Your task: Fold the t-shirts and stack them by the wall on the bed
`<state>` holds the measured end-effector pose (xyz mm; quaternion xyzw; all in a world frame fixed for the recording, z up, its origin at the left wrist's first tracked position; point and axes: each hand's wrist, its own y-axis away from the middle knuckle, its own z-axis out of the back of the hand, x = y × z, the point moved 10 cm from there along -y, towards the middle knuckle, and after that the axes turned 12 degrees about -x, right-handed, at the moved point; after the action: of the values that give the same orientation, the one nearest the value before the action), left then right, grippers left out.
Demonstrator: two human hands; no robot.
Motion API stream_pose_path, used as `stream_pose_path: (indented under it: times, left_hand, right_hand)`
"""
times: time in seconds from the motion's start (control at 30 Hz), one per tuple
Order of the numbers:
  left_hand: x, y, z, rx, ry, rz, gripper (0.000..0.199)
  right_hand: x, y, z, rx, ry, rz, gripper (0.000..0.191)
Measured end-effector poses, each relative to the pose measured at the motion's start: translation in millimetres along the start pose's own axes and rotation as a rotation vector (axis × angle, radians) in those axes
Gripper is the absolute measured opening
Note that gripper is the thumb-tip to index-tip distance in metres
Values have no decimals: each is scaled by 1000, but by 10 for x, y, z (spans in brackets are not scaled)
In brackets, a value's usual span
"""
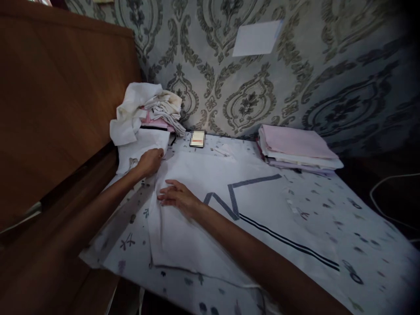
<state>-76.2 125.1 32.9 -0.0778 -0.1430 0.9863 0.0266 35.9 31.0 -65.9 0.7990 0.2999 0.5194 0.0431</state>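
Observation:
A white garment (197, 238), probably a shirt, lies spread over the printed sheet. Dark striped bands zigzag across it, and a double black line runs along its right part. My left hand (151, 162) is closed at its upper left edge, seemingly pinching the cloth; the fingertips are partly hidden. On the left part of the same garment rests my right hand (180, 197), palm down with its fingers spread. A heap of white, cream and pink cloths (147, 109) sits just beyond my left hand.
A folded stack (298, 144), pink on top, stands at the back right. By the wall lies a small dark-edged object (197, 138) with a blurred face. Wooden furniture (65, 87) rises on the left. A white cable (377, 188) curves at the right.

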Motion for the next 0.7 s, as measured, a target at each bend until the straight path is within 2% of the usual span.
stream_pose_path:
  times: [0.13, 0.27, 0.33, 0.47, 0.57, 0.7]
  left_hand:
    - [8, 262, -44, 115, -3, 14, 18]
    - [113, 669, -231, 263, 18, 97, 31]
    - [139, 813, -287, 279, 59, 130, 25]
    - [86, 874, -248, 199, 171, 141, 10]
    - [47, 831, -185, 147, 293, 173, 10]
    - [13, 876, -249, 224, 666, 308, 18]
  right_hand:
    - [-17, 71, 12, -8, 5, 6, 44]
    - [0, 161, 64, -34, 60, 44, 35]
    - [-4, 195, 64, -37, 112, 75, 30]
    - [-4, 235, 15, -17, 238, 182, 26]
    - [1, 257, -32, 16, 321, 263, 26]
    - [-24, 279, -64, 47, 392, 304, 27]
